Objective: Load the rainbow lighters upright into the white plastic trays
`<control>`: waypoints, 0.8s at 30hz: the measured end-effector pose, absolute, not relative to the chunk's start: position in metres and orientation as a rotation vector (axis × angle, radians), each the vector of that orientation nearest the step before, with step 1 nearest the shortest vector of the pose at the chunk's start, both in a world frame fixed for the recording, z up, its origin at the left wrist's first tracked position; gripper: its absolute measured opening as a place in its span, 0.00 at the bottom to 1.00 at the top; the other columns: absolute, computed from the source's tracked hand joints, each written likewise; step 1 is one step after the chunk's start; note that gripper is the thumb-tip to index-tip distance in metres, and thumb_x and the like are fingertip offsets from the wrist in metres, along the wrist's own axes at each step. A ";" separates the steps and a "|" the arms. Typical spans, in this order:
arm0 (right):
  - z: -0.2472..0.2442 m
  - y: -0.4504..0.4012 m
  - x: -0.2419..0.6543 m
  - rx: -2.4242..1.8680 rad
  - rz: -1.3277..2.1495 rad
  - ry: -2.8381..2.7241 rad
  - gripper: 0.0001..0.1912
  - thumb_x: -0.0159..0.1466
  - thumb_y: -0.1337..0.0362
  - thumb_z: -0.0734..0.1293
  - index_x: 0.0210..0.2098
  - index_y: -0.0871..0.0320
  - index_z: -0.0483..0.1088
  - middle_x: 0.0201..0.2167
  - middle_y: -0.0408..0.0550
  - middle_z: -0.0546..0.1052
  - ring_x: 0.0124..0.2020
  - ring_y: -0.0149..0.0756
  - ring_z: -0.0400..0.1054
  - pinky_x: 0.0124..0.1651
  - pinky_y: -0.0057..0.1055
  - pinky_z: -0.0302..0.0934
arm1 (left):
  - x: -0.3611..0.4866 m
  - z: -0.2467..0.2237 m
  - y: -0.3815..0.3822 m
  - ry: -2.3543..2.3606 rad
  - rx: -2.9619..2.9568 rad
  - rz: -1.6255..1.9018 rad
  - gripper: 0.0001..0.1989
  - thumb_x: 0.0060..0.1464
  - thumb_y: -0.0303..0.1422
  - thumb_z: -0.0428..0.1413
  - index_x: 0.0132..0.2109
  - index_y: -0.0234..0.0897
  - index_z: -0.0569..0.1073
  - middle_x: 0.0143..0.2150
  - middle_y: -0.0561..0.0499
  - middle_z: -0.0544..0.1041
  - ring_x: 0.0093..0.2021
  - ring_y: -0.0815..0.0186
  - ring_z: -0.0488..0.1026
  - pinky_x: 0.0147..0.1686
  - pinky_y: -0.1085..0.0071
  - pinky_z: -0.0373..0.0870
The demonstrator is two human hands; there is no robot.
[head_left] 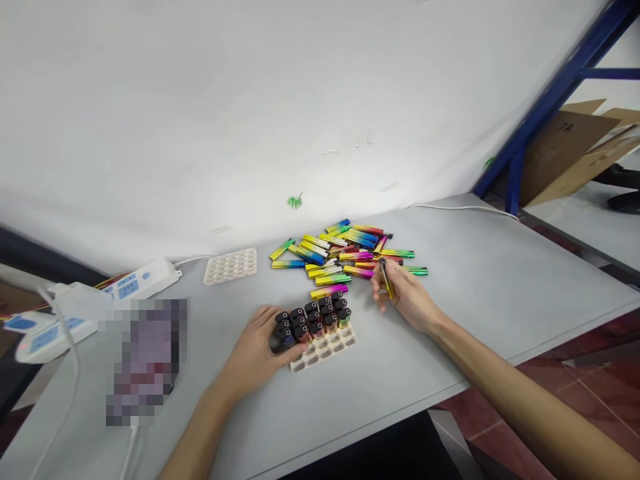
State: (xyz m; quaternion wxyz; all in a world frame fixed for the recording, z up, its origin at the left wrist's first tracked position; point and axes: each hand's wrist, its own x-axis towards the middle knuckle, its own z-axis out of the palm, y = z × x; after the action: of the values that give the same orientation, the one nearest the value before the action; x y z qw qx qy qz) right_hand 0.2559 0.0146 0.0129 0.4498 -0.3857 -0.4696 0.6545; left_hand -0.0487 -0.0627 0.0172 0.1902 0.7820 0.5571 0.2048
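Observation:
A cream tray with oval holes lies on the table, its back rows filled with upright shiny tubes that have black tops and look like lighters. My left hand curls round the tray's left end, its thumb along the front of the tubes; some fingers are hidden. To the right, my right hand is closed on a slim gold tube with a black end, held tilted above the table. Just beyond it lies a loose pile of similar tubes in yellow, green, blue, red and pink.
A second cream tray lies near the wall, holes up. White power strips with cables and a pixelated flat object take up the left side. A thin white cable runs along the back right. Cardboard boxes stand beyond a blue frame.

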 end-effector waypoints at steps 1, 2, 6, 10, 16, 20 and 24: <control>0.014 0.014 0.256 -0.947 1.624 -1.180 0.19 0.65 0.44 0.63 0.36 0.52 0.59 0.26 0.40 0.69 0.24 0.32 0.65 0.22 0.26 0.58 | -0.049 0.017 -0.063 1.565 2.196 0.573 0.15 0.55 0.44 0.61 0.45 0.41 0.73 0.44 0.49 0.75 0.49 0.56 0.69 0.47 0.59 0.71; 0.014 0.013 0.256 -0.947 1.629 -1.194 0.18 0.65 0.45 0.64 0.35 0.51 0.57 0.25 0.38 0.69 0.21 0.31 0.63 0.20 0.25 0.55 | -0.049 0.017 -0.063 1.564 2.195 0.571 0.15 0.55 0.44 0.61 0.45 0.41 0.73 0.44 0.49 0.75 0.49 0.56 0.69 0.47 0.59 0.71; 0.015 0.013 0.257 -0.942 1.682 -1.140 0.20 0.67 0.42 0.59 0.36 0.52 0.60 0.19 0.34 0.58 0.15 0.24 0.46 0.18 0.22 0.40 | -0.050 0.016 -0.062 1.565 2.202 0.570 0.15 0.55 0.44 0.61 0.45 0.40 0.73 0.44 0.48 0.74 0.49 0.56 0.68 0.47 0.59 0.71; 0.011 0.017 0.259 -0.952 1.754 -1.085 0.29 0.67 0.40 0.54 0.24 0.57 0.61 0.16 0.36 0.52 0.16 0.24 0.40 0.19 0.24 0.37 | -0.049 0.016 -0.062 1.563 2.202 0.565 0.15 0.56 0.45 0.60 0.44 0.40 0.73 0.44 0.48 0.74 0.49 0.55 0.68 0.48 0.58 0.70; 0.007 0.019 0.259 -0.958 1.770 -0.962 0.25 0.67 0.50 0.54 0.19 0.56 0.58 0.13 0.36 0.51 0.15 0.25 0.37 0.18 0.25 0.35 | -0.049 0.015 -0.062 1.584 2.206 0.578 0.16 0.55 0.45 0.61 0.45 0.40 0.73 0.44 0.49 0.75 0.49 0.55 0.69 0.47 0.58 0.71; 0.007 0.019 0.258 -0.967 1.772 -0.951 0.23 0.67 0.51 0.53 0.19 0.56 0.58 0.13 0.36 0.51 0.15 0.25 0.37 0.17 0.25 0.35 | -0.050 0.013 -0.062 1.584 2.217 0.586 0.15 0.55 0.44 0.61 0.45 0.40 0.74 0.44 0.49 0.75 0.49 0.56 0.69 0.47 0.59 0.71; 0.009 0.019 0.256 -0.980 1.752 -0.958 0.26 0.67 0.47 0.54 0.19 0.56 0.58 0.13 0.36 0.50 0.15 0.24 0.37 0.18 0.24 0.35 | -0.050 0.014 -0.062 1.582 2.215 0.587 0.16 0.55 0.44 0.61 0.45 0.40 0.73 0.44 0.48 0.75 0.49 0.56 0.69 0.47 0.59 0.71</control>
State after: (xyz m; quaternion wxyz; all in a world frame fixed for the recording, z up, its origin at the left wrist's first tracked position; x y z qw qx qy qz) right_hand 0.2563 0.0191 0.0090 0.4428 -0.3951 -0.3862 0.7062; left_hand -0.0500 -0.0618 0.0141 0.1775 0.7829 0.5590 0.2075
